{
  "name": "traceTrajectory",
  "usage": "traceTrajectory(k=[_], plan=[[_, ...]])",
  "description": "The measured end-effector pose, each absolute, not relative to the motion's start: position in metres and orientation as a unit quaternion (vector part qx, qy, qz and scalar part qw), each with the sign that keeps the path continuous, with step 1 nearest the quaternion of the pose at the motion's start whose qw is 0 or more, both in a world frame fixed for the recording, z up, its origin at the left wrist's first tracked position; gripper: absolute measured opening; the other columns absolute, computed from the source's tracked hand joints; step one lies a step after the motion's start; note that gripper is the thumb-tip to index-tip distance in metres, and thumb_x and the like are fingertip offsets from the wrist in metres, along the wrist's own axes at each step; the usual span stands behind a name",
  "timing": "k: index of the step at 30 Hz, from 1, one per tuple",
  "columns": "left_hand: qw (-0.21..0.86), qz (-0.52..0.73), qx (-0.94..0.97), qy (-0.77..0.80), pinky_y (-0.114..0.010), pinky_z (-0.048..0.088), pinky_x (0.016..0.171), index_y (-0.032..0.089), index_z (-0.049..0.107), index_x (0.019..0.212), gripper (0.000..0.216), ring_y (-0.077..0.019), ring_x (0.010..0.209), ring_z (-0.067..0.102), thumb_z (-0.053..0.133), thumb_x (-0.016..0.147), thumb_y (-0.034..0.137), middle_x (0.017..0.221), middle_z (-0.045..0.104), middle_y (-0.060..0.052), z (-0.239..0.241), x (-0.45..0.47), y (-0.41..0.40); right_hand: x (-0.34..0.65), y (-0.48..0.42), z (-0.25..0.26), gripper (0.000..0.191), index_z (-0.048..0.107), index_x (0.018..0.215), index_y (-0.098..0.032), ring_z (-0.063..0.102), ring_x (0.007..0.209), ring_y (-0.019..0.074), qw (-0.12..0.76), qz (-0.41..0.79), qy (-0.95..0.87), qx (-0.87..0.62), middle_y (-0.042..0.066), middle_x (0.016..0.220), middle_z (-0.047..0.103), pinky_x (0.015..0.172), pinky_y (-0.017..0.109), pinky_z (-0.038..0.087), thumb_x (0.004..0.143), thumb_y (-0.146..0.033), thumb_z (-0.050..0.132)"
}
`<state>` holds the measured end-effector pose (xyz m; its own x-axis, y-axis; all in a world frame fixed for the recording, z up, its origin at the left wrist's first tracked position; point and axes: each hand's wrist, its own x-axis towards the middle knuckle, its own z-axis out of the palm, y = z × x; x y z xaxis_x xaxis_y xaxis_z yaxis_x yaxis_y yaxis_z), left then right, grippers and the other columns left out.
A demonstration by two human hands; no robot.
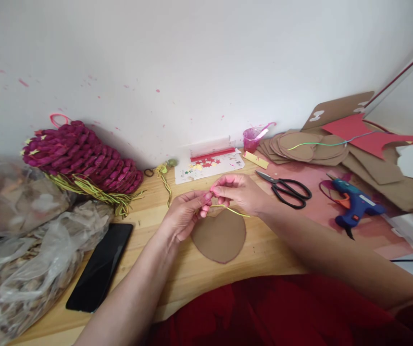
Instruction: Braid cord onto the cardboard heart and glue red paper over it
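Observation:
My left hand (188, 211) and my right hand (235, 191) meet fingertip to fingertip above the table. Both are closed in a pinch on a thin yellow-green cord (232, 210), whose free end sticks out to the right under my right hand. Fingers hide where the cord is pinched. Below the hands a heart-shaped piece of brown cardboard (219, 238) lies flat on the wood, its upper edge partly covered by them. More yellow-green cord (167, 187) lies on the table left of the hands.
Black-handled scissors (288, 190) and a blue glue gun (359, 206) lie to the right. Cardboard hearts (294, 145) are piled behind them. Star cutouts (209, 163) lie on white card at the back. Left are stacked magenta pieces (87, 158), a black phone (100, 269) and plastic bags (40, 278).

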<state>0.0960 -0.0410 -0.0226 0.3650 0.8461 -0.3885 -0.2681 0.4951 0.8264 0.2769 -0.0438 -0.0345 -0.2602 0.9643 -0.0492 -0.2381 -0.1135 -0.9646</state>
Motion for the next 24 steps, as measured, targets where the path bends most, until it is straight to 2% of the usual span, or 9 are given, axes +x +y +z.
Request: traceTrajectory(k=[11,19,24], plan=[[0.75,0.371,0.352,0.419,-0.013,0.042,0.046,0.007,0.076,0.079,0.034,-0.003,0.052,0.053,0.094,0.057,0.025,0.067,0.067,-0.002,-0.0232,0.0959,-0.0409,0.2761,-0.0432,-0.0377,0.025,0.07,0.075,-0.015,0.059,0.055,0.0084,0.457,0.72,-0.37,-0.369,0.0,0.066,0.068,0.047,0.019,0.043,0.066,-0.031,0.088],[0.742,0.384,0.338,0.434,-0.013,0.041,0.046,0.008,0.075,0.077,0.034,-0.003,0.049,0.052,0.094,0.055,0.026,0.062,0.064,0.0,-0.0246,0.0958,-0.0397,0.2779,-0.0443,-0.0305,0.029,0.074,0.102,-0.014,0.062,0.065,0.0098,0.451,0.645,-0.485,-0.383,0.002,0.079,0.071,0.056,0.022,0.049,0.078,-0.028,0.08],[0.745,0.384,0.336,0.429,-0.013,0.04,0.045,0.007,0.075,0.076,0.034,-0.003,0.049,0.052,0.094,0.054,0.024,0.061,0.064,0.0,-0.0254,0.0958,-0.0396,0.2731,-0.0458,-0.0332,0.023,0.075,0.089,-0.016,0.064,0.068,0.012,0.48,0.58,-0.52,-0.402,0.003,0.081,0.073,0.062,0.026,0.053,0.073,-0.031,0.082]])
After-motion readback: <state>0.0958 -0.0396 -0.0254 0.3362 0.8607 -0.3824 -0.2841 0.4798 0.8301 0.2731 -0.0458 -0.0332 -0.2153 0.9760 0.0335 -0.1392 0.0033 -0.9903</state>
